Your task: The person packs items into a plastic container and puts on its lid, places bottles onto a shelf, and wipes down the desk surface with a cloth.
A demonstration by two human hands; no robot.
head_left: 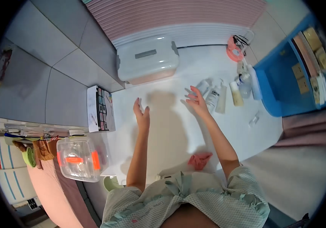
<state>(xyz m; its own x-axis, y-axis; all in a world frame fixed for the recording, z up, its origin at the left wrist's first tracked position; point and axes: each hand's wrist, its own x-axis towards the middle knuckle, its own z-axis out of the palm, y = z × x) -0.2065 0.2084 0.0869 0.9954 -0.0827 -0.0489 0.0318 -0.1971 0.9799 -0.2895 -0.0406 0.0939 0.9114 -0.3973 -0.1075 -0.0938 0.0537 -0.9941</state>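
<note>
White surface ahead; your L hand & R hand hover above it, fingers parted, nothing held. Bottles are just beside R hand, contact unclear; lidded box beyond L hand, pink cloth nr you. Step, prob.: hands poised, no grip yet. Any bottle grip calls for R fingers shifting slightly R & closing.

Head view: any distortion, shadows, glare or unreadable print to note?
Head view: wide-angle curvature, black corners; head view: broad soft shadow on the white tabletop between the left hand and right hand; head view: highlights on the clear orange-latched box; head view: lettering on the white bottle beside the right hand too small to read.
</note>
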